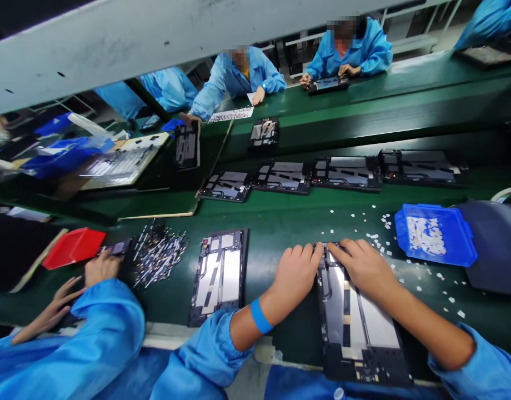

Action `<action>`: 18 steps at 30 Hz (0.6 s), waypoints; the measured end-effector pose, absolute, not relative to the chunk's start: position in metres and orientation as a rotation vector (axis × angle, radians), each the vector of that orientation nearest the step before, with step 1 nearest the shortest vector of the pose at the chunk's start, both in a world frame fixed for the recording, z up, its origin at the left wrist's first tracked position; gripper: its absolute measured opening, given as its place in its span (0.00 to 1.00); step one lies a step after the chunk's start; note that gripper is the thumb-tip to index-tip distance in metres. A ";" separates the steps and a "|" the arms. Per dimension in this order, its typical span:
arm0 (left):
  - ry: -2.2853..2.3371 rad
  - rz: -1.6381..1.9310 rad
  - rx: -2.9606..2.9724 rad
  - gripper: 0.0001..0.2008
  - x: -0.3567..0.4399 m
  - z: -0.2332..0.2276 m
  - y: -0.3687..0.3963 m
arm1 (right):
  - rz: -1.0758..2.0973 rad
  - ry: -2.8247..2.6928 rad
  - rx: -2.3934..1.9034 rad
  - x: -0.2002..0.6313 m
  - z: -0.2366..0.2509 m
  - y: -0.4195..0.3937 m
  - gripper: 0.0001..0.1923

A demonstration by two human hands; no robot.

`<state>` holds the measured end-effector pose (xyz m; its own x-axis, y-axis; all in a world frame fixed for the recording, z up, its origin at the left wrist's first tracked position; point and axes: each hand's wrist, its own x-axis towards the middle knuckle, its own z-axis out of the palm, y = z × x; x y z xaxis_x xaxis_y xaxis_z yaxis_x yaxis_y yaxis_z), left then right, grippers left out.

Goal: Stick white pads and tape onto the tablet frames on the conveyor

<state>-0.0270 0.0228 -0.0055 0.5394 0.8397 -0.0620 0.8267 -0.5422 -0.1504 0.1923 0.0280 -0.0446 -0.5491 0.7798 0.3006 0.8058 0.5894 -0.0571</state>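
An opened tablet [355,316] lies at the table's front edge, its battery cells, black cables and boards exposed. My left hand [295,272] grips its upper left corner, fingers bent together over the rim. On the same upper edge, a little to the right, is my right hand [366,269], with the index finger pressing near a small part and the other fingers curled over the edge. Whether a tiny piece sits under the fingertips is hidden. Left of my hands lies a second opened tablet [220,272], untouched.
A blue tray [459,239] of white scraps stands right, with loose scraps [376,239] strewn nearby. Several opened tablets [282,176] line the middle. Left are a heap of small metal strips [159,253], a red tray [74,248] and a co-worker's hand [101,268]. Co-workers sit opposite.
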 end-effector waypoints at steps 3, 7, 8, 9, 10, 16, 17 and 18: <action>-1.449 0.206 -2.663 0.22 -0.026 -0.005 0.022 | -0.125 -2.532 -1.293 0.193 -0.047 0.028 0.24; -1.440 0.200 -2.670 0.22 -0.026 -0.005 0.021 | -0.125 -2.543 -1.285 0.193 -0.047 0.028 0.26; -1.441 0.200 -2.673 0.22 -0.026 -0.005 0.021 | -0.127 -2.544 -1.282 0.192 -0.047 0.029 0.26; -1.445 0.200 -2.676 0.22 -0.027 -0.006 0.020 | -0.129 -2.546 -1.280 0.192 -0.046 0.029 0.26; -1.453 0.201 -2.679 0.23 -0.027 -0.006 0.020 | -0.131 -2.549 -1.283 0.191 -0.045 0.029 0.25; -1.536 0.156 -2.740 0.24 -0.036 -0.011 0.022 | -0.140 -2.566 -1.303 0.188 -0.039 0.032 0.25; -1.563 0.139 -2.743 0.24 -0.038 -0.012 0.022 | -0.142 -2.567 -1.295 0.188 -0.039 0.032 0.25; -1.595 0.120 -2.739 0.24 -0.041 -0.012 0.022 | -0.143 -2.567 -1.286 0.188 -0.038 0.032 0.25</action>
